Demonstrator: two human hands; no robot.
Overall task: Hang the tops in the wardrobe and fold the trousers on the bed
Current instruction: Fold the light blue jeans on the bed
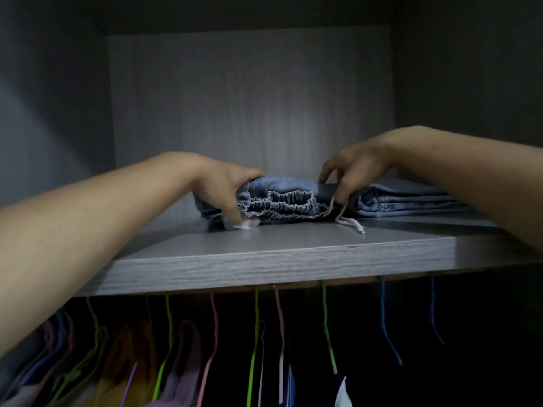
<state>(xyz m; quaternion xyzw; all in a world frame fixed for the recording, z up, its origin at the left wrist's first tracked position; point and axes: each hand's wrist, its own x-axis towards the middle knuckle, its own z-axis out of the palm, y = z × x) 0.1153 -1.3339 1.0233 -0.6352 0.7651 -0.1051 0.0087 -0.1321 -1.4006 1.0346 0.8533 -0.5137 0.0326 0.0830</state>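
Left hand [219, 188], folded trousers [282, 201] lengthwise along shelf [264, 259], waistband forward

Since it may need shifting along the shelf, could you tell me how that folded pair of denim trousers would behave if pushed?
The folded denim trousers would probably bunch rather than slide as one block; the elastic waistband already looks slack. The loose drawstring would likely trail behind. Both hands at the ends suggest the bundle needs support.

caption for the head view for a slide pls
Both hands, left hand and right hand, set folded denim trousers on the wardrobe shelf.
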